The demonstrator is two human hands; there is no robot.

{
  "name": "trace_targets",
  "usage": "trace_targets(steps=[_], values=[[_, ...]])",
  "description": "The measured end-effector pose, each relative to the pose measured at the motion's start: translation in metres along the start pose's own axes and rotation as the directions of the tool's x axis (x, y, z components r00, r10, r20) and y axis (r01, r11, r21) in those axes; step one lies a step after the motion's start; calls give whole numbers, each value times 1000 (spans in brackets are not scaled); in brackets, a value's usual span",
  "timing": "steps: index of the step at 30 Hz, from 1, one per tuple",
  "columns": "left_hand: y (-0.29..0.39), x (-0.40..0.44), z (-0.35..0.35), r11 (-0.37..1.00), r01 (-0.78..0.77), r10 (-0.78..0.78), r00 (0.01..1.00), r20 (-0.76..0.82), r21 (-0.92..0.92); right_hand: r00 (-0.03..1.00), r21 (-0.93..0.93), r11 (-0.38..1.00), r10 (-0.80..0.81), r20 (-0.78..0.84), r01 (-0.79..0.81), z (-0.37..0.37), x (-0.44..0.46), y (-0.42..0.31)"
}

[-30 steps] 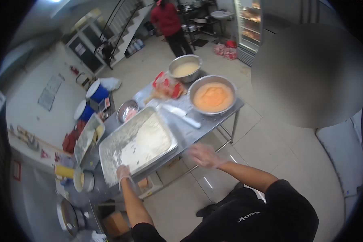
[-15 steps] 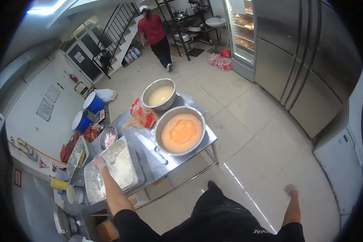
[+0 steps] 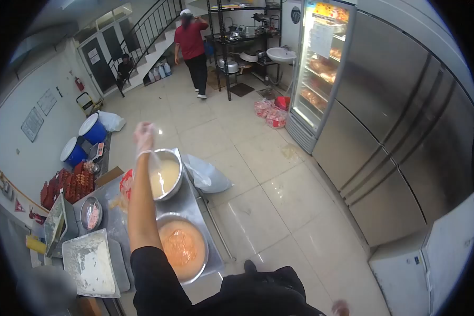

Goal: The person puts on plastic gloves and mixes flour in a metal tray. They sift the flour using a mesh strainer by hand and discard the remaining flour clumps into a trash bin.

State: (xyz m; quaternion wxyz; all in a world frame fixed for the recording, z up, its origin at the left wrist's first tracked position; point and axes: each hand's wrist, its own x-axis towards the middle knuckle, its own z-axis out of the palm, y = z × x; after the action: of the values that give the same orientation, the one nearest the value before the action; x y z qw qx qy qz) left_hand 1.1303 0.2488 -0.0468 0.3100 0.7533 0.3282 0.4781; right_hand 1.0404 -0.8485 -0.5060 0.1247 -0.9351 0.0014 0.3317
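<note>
**Left grip (image 3: 145,136) out by the pale bowl (image 3: 179,171)**

I can't tell whether that gloved grip is spread or pinching. The bowl sits on the bench (image 3: 187,204), beside its wrist; the orange bowl (image 3: 181,216), farther back along the arm. The right grip (image 3: 340,307), blurred, hangs well apart, unreadable too.

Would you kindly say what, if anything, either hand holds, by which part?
Nothing shows in the left hand; the right hand is too blurred to tell.

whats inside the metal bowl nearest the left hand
The metal bowl holds a pale yellowish liquid with light glinting on it. The left forearm and glove cover part of the bowl's left side, and anything beneath the liquid's surface cannot be seen.
</note>
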Motion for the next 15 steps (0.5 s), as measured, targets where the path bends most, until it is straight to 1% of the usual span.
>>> trace_targets(steps=[2,4,5,6,8,9,11,12,13,14,15], values=[[34,5,53,992,-32,19,994,109,125,997,-16,997,70,39,-70,-27,16,-47],[63,4,96,977,-66,19,974,225,203,995,-32,996,85,59,-83,-48,45,-74],[67,4,116,968,-81,10,959,285,237,995,-57,995,83,63,-79,-58,64,-84],[56,3,136,966,-78,-3,950,313,246,995,-88,994,70,67,-64,-70,89,-91],[9,6,181,961,-88,-10,936,352,262,999,-153,988,4,54,4,-85,161,-106],[-50,6,208,918,-233,94,914,395,321,998,-198,979,-46,47,55,-95,205,-113],[-96,-17,239,890,-208,41,923,383,406,979,-333,921,-202,36,202,-118,320,-139],[-117,-29,255,873,-195,15,927,376,448,952,-427,856,-303,41,291,-131,390,-158],[-165,-43,266,853,-223,-37,876,481,472,904,-513,776,-427,1,367,-143,467,-174],[-90,-65,264,834,72,-367,813,452,548,952,-351,886,-301,61,303,-210,489,-259],[-106,-83,271,854,115,-376,811,448,508,932,-184,927,-349,-100,327,-253,515,-320]])
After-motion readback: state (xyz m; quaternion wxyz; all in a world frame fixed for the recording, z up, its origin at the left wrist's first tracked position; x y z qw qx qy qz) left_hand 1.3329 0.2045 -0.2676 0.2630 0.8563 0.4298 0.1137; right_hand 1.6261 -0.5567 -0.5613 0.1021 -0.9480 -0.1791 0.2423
